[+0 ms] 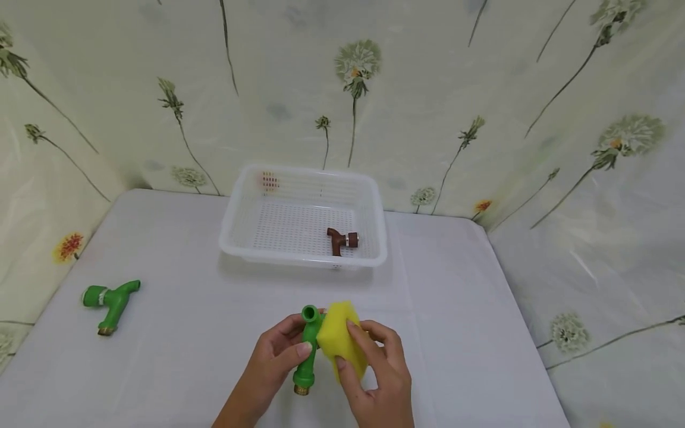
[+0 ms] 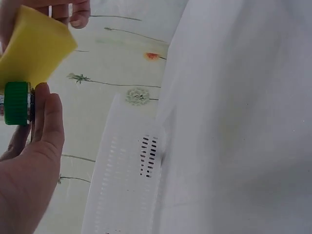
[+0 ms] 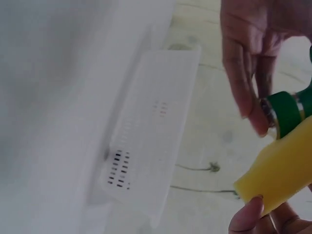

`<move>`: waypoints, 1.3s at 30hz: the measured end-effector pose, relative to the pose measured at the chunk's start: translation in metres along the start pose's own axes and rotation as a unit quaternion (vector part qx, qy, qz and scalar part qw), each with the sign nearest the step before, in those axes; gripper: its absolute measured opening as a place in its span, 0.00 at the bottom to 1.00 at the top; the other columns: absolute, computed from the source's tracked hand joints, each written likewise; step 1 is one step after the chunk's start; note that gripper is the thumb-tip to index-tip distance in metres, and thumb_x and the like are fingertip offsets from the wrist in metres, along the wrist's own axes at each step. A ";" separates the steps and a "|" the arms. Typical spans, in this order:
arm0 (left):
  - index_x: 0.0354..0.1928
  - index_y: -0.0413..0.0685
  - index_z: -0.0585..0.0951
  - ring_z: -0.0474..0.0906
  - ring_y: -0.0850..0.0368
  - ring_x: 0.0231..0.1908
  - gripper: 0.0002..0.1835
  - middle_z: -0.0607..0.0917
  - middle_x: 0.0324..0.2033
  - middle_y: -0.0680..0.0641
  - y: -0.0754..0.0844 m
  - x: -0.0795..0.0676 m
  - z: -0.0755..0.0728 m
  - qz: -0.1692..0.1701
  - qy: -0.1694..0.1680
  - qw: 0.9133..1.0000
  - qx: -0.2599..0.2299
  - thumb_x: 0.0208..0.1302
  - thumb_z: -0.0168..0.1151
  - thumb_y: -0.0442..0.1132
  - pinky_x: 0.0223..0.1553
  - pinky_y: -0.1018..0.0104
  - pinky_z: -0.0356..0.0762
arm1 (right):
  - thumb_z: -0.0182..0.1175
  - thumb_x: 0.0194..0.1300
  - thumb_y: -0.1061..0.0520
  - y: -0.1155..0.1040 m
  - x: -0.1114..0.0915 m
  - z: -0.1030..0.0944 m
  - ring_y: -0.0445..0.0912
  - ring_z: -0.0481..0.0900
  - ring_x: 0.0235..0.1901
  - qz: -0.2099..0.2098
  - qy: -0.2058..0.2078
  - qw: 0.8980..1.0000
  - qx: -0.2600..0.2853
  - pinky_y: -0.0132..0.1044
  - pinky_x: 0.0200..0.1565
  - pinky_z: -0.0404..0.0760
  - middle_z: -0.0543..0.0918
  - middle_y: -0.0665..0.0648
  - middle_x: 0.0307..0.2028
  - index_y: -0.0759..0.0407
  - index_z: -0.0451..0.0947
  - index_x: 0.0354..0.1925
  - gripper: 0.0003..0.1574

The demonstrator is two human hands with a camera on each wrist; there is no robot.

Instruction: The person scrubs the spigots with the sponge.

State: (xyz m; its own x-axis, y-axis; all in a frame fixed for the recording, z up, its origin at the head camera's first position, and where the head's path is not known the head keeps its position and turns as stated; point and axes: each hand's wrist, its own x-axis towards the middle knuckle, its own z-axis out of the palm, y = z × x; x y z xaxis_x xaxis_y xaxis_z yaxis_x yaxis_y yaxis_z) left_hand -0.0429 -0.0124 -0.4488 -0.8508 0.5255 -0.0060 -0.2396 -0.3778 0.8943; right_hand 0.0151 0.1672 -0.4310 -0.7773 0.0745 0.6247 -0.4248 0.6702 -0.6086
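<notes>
Near the table's front, my left hand holds a green tap between thumb and fingers, its brass threaded end pointing down. My right hand pinches a yellow sponge right up against the tap's side. In the left wrist view, the tap's ribbed green knob shows beside the left fingers, just below the sponge. The right wrist view has the right thumb on the sponge, with the green knob above it. Much of the tap's body is hidden there.
A white perforated basket stands at the back middle of the table, with a brown tap inside. Another green tap lies on the white tablecloth at the left. A flower-patterned sheet hangs behind and at both sides.
</notes>
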 end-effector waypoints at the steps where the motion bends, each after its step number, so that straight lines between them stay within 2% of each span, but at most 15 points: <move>1: 0.64 0.38 0.69 0.71 0.46 0.61 0.23 0.71 0.64 0.40 0.000 0.000 -0.001 0.006 -0.002 1.000 0.000 0.69 0.53 0.36 0.59 0.62 0.71 | 0.72 0.51 0.63 0.005 -0.002 -0.001 0.46 0.73 0.46 0.014 -0.004 1.000 -0.011 0.24 0.39 0.74 0.75 0.57 0.52 0.55 0.79 0.57 0.33; 4: 0.65 0.40 0.68 0.73 0.45 0.59 0.24 0.74 0.62 0.40 0.000 0.000 -0.001 0.020 -0.003 1.000 0.009 0.68 0.54 0.35 0.55 0.62 0.74 | 0.72 0.53 0.62 0.016 -0.006 -0.004 0.45 0.72 0.46 0.040 -0.005 0.999 -0.022 0.24 0.36 0.74 0.74 0.54 0.53 0.52 0.78 0.58 0.33; 9: 0.67 0.44 0.68 0.73 0.44 0.59 0.26 0.75 0.61 0.40 0.001 0.000 -0.001 0.025 -0.004 1.000 0.017 0.68 0.55 0.35 0.54 0.62 0.75 | 0.71 0.55 0.62 0.016 -0.007 -0.011 0.43 0.74 0.42 0.070 -0.002 0.998 -0.006 0.26 0.34 0.73 0.75 0.51 0.53 0.50 0.77 0.59 0.33; 12: 0.68 0.43 0.67 0.73 0.44 0.59 0.26 0.74 0.62 0.39 0.000 0.000 0.000 0.033 -0.012 0.999 0.016 0.68 0.54 0.35 0.55 0.63 0.74 | 0.70 0.54 0.65 0.013 -0.004 -0.014 0.44 0.74 0.42 0.066 0.006 0.998 0.017 0.27 0.36 0.73 0.76 0.54 0.53 0.54 0.77 0.59 0.33; 15: 0.69 0.40 0.66 0.74 0.44 0.57 0.27 0.74 0.60 0.37 -0.001 0.000 0.000 0.057 -0.024 0.998 0.018 0.68 0.53 0.32 0.54 0.64 0.75 | 0.69 0.53 0.69 0.007 0.002 -0.018 0.45 0.75 0.43 0.060 0.008 0.997 0.044 0.27 0.38 0.74 0.76 0.57 0.53 0.58 0.77 0.59 0.33; 20: 0.69 0.36 0.64 0.75 0.43 0.57 0.28 0.74 0.60 0.33 -0.005 -0.001 0.001 0.092 -0.068 0.993 -0.004 0.67 0.52 0.27 0.56 0.63 0.74 | 0.67 0.54 0.71 -0.006 0.011 -0.019 0.46 0.75 0.44 0.046 0.002 0.996 0.072 0.27 0.39 0.75 0.75 0.60 0.53 0.61 0.76 0.59 0.33; 25: 0.67 0.36 0.66 0.78 0.46 0.53 0.26 0.75 0.57 0.32 -0.006 -0.004 0.003 0.078 -0.094 0.992 -0.022 0.66 0.51 0.27 0.52 0.64 0.77 | 0.71 0.52 0.66 -0.005 0.010 -0.014 0.48 0.76 0.44 0.007 0.006 0.999 0.041 0.25 0.40 0.76 0.75 0.60 0.52 0.60 0.77 0.58 0.33; 30: 0.67 0.36 0.67 0.76 0.43 0.55 0.25 0.74 0.59 0.33 -0.003 -0.005 0.002 0.091 -0.103 0.990 -0.014 0.67 0.48 0.32 0.56 0.61 0.74 | 0.71 0.54 0.62 0.010 0.005 -0.014 0.44 0.75 0.43 0.057 0.000 0.998 -0.002 0.26 0.35 0.75 0.75 0.52 0.54 0.52 0.77 0.59 0.33; 33: 0.67 0.36 0.67 0.75 0.37 0.56 0.25 0.73 0.61 0.34 0.000 -0.005 0.002 0.084 -0.106 0.991 -0.021 0.69 0.44 0.36 0.60 0.56 0.69 | 0.71 0.55 0.61 0.017 0.001 -0.016 0.42 0.75 0.43 0.082 -0.002 0.996 -0.021 0.26 0.34 0.75 0.74 0.49 0.54 0.47 0.76 0.60 0.34; 35: 0.66 0.37 0.68 0.75 0.35 0.55 0.25 0.75 0.60 0.34 0.002 -0.005 0.002 0.071 -0.099 0.992 -0.026 0.70 0.41 0.37 0.50 0.64 0.76 | 0.71 0.56 0.61 0.019 -0.001 -0.017 0.42 0.74 0.43 0.086 0.002 0.996 -0.024 0.27 0.34 0.74 0.74 0.49 0.54 0.46 0.76 0.60 0.34; 39: 0.66 0.37 0.69 0.75 0.32 0.54 0.25 0.78 0.55 0.32 0.003 -0.004 0.001 0.060 -0.078 0.995 -0.020 0.73 0.36 0.39 0.48 0.67 0.76 | 0.71 0.55 0.63 0.015 -0.001 -0.020 0.43 0.74 0.42 0.085 0.011 0.996 -0.021 0.26 0.35 0.73 0.75 0.50 0.54 0.48 0.77 0.60 0.33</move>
State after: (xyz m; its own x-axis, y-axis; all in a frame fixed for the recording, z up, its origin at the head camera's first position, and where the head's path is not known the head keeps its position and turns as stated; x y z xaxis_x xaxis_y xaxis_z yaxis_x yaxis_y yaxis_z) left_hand -0.0394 -0.0145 -0.4457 -0.7921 0.5854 0.1728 -0.1614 -0.4739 0.8656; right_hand 0.0185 0.1917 -0.4307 -0.8256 0.2058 0.5254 -0.2673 0.6773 -0.6854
